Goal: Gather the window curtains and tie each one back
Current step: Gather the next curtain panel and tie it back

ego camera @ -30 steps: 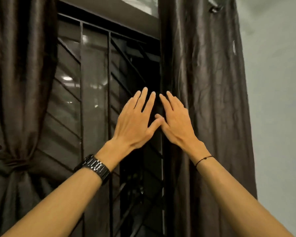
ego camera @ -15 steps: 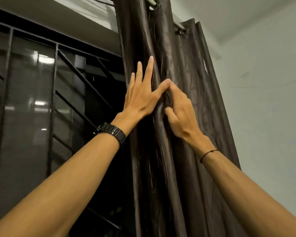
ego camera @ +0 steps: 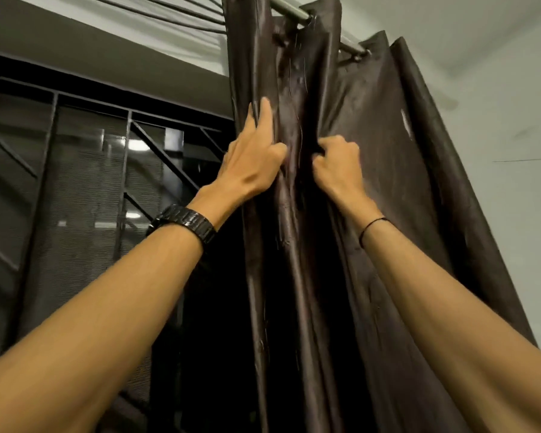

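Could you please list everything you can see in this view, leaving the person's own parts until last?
curtain: one, dark brown, hanging from the rod, right of the window
curtain rod: one, silver, top centre
window grille: one, black, left
cables: several, grey, top left above the window
wall: one, pale grey, right
wristwatch: one, black, left wrist
cord bracelet: one, black, right wrist
left hand: one, grips the curtain's left edge
right hand: one, fingers curled into a curtain fold
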